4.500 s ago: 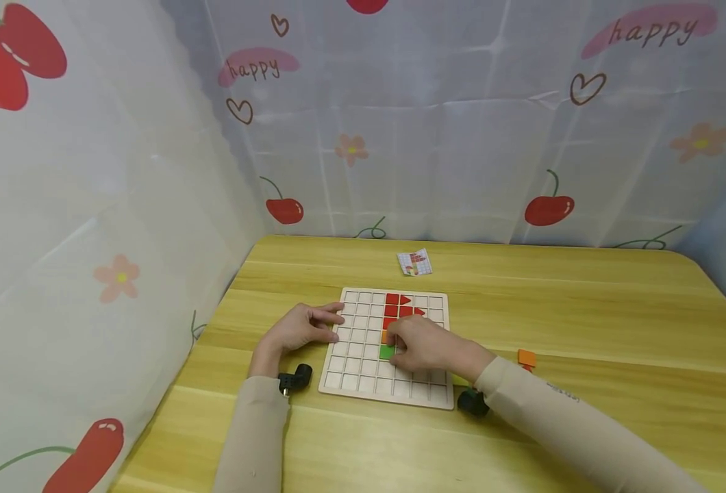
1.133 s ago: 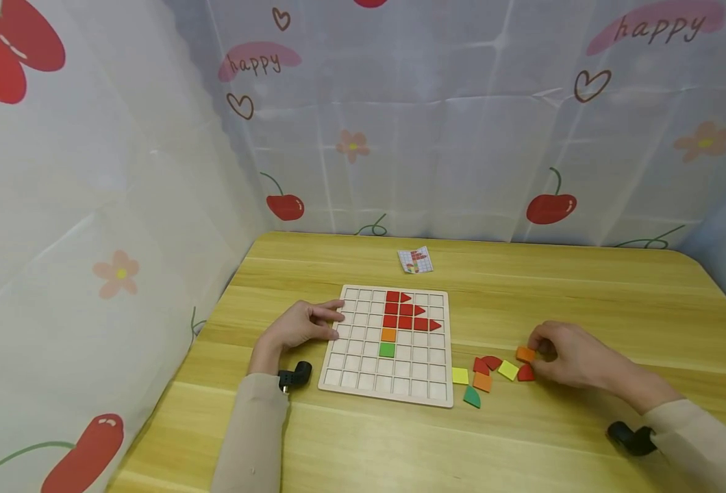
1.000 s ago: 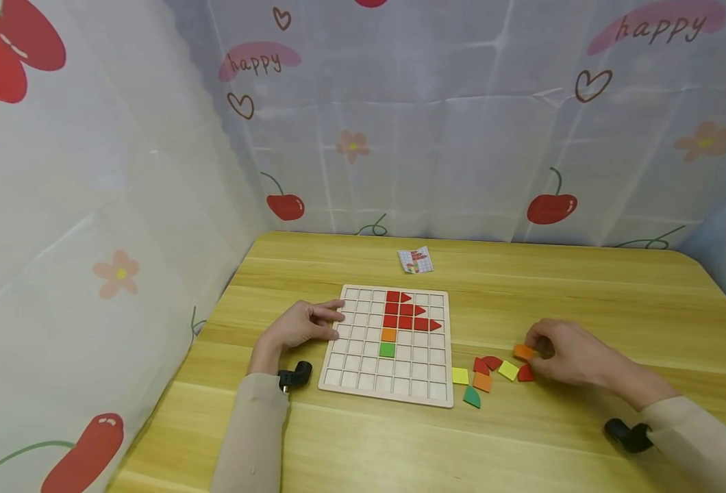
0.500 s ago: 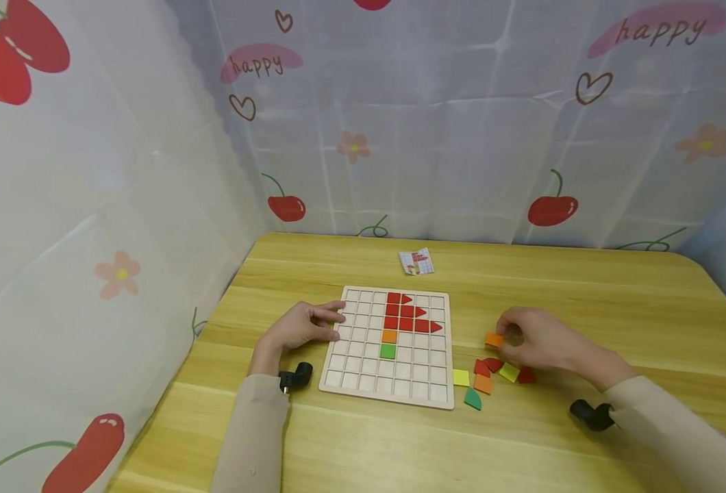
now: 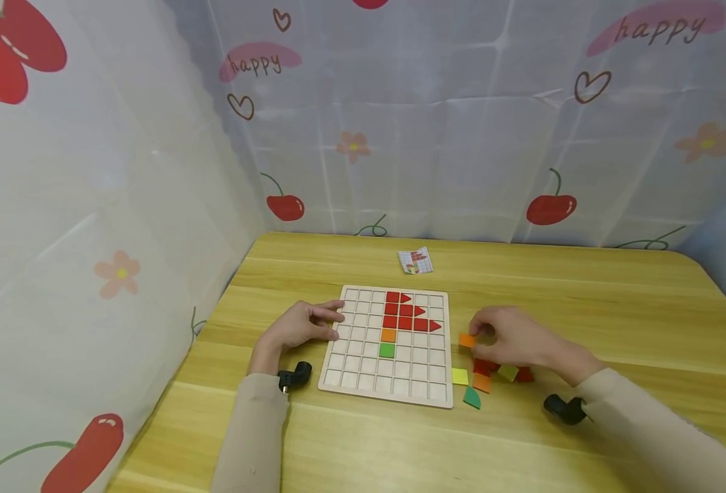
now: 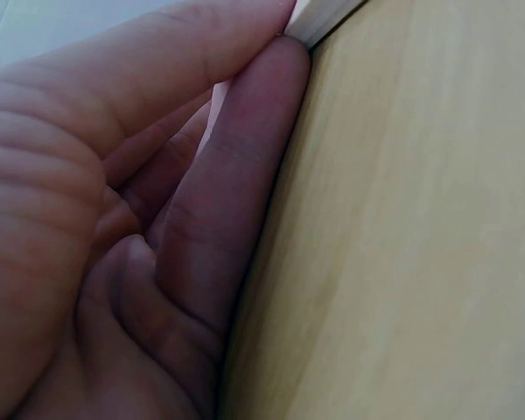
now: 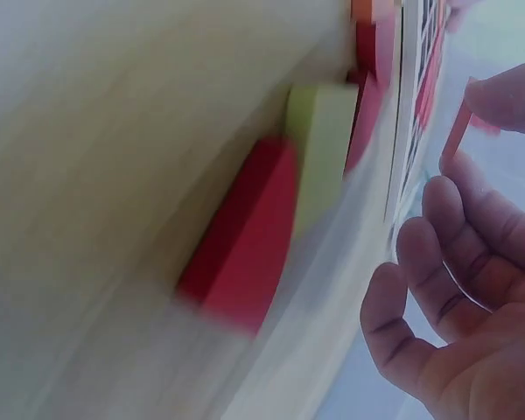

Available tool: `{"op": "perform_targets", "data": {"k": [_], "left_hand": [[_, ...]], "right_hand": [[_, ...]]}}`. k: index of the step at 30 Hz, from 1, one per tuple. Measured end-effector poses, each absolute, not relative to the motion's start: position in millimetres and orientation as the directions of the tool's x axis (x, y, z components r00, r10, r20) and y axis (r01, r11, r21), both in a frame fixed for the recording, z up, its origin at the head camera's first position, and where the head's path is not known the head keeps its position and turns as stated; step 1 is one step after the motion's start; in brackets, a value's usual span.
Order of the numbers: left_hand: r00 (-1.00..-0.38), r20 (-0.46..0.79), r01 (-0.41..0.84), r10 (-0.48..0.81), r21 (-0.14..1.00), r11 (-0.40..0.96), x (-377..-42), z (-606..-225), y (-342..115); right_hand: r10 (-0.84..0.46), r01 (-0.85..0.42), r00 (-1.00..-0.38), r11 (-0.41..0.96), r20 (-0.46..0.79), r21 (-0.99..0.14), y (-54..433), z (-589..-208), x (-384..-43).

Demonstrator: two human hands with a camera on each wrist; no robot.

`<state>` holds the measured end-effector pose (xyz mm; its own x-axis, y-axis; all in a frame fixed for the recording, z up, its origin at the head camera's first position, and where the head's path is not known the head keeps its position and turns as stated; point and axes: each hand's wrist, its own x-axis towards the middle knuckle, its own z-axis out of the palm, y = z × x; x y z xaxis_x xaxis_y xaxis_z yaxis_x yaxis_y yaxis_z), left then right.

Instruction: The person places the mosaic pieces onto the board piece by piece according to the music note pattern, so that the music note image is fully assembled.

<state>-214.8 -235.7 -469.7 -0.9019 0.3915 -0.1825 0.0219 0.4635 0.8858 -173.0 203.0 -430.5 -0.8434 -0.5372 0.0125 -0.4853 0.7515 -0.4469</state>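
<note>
My left hand (image 5: pixel 304 324) lies at the left edge of a pale wooden grid board (image 5: pixel 355 356); in the left wrist view, thumb and finger (image 6: pixel 245 122) hold that edge. On the board are rows of red tiles (image 5: pixel 405 310), with an orange square (image 5: pixel 388 335) and a green square (image 5: pixel 387 350) beneath them. Right of the board, my right hand (image 5: pixel 514 337) pinches an orange square tile (image 5: pixel 467 340) between thumb and fingertips. The right wrist view shows this tile (image 7: pixel 458 127) edge-on, apart from the table. Under the hand, red quarter-round tiles are partly hidden.
Loose pieces lie right of the board: a yellow square (image 5: pixel 459 376), a green quarter-round (image 5: pixel 472 397), an orange square (image 5: pixel 481 383), another yellow tile (image 5: pixel 508 372) and a red one (image 5: pixel 525 374). A small pattern card (image 5: pixel 415 261) lies behind the board.
A longer bottom red row now shows where my right hand worked earlier. That hand has since picked up an orange square from the loose tiles and carried it left towards the board. My left hand stays put.
</note>
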Motion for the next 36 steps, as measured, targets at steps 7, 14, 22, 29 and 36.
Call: {"op": "perform_targets", "data": {"k": [7, 14, 22, 29, 36], "left_hand": [[-0.903, -0.184, 0.012, 0.389, 0.892, 0.451, -214, -471, -236], [-0.901, -0.185, 0.012, 0.393, 0.894, 0.448, -214, -470, -235], [-0.903, -0.189, 0.009, 0.387, 0.890, 0.456, -214, -469, -236], [-0.902, -0.187, 0.006, 0.389, 0.895, 0.446, -213, -468, -237], [-0.900, -0.182, 0.021, 0.397, 0.890, 0.456, -213, -469, -236]], "right_hand": [[-0.586, -0.520, -0.810, 0.717, 0.003, -0.464, 176, -431, -174], [-0.647, -0.575, -0.762, 0.672, 0.008, -0.467, 153, -432, -172], [-0.694, -0.620, -0.719, 0.614, 0.038, -0.489, 127, -434, -169], [-0.731, -0.633, -0.683, 0.587, 0.007, -0.506, 105, -437, -166], [-0.751, -0.664, -0.660, 0.573, 0.017, -0.480, 87, -440, -163]]}}
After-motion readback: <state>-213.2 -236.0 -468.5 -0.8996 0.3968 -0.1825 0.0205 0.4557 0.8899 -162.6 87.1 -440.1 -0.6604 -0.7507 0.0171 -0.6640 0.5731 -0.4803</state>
